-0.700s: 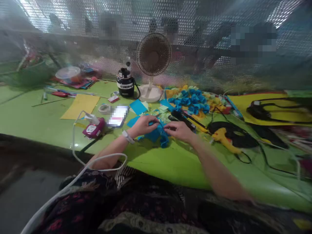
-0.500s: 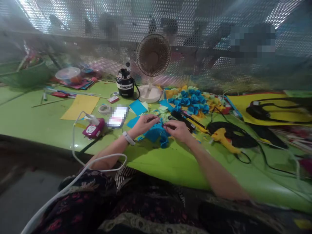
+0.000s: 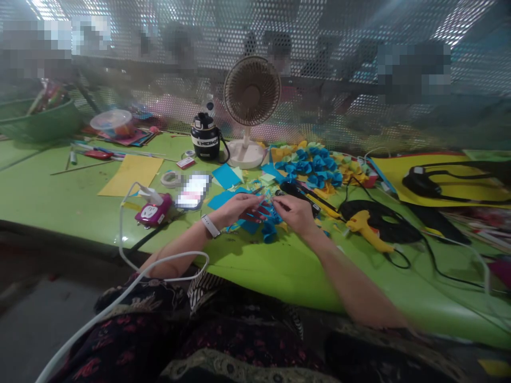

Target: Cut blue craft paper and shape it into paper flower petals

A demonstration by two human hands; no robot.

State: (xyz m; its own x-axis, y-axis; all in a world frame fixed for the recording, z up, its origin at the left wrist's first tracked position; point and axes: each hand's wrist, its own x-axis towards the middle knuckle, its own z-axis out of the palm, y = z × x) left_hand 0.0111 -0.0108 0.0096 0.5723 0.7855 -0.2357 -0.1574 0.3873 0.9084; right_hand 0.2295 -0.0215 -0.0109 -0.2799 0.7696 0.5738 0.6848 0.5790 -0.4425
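Observation:
My left hand [image 3: 239, 208] and my right hand [image 3: 294, 211] meet over the green table [image 3: 64, 197], both pinching a folded piece of blue paper [image 3: 266, 214] between their fingertips. A rolled blue paper curl [image 3: 269, 232] lies just below the hands, and a flat blue sheet [image 3: 217, 199] sticks out behind my left hand. My left wrist wears a white band [image 3: 209, 225]. My fingers cover most of the held paper.
A heap of blue and yellow paper flowers [image 3: 315, 162] lies behind the hands, beside a small fan [image 3: 250, 106] and a black jar [image 3: 205, 138]. A yellow glue gun [image 3: 365, 229] with black cables lies right. A phone [image 3: 193, 190], a pink charger [image 3: 153, 211] and tape [image 3: 171, 178] sit left.
My hands have drawn closer together and lifted the blue paper slightly; my left fingers now extend toward the right hand, covering more of the paper.

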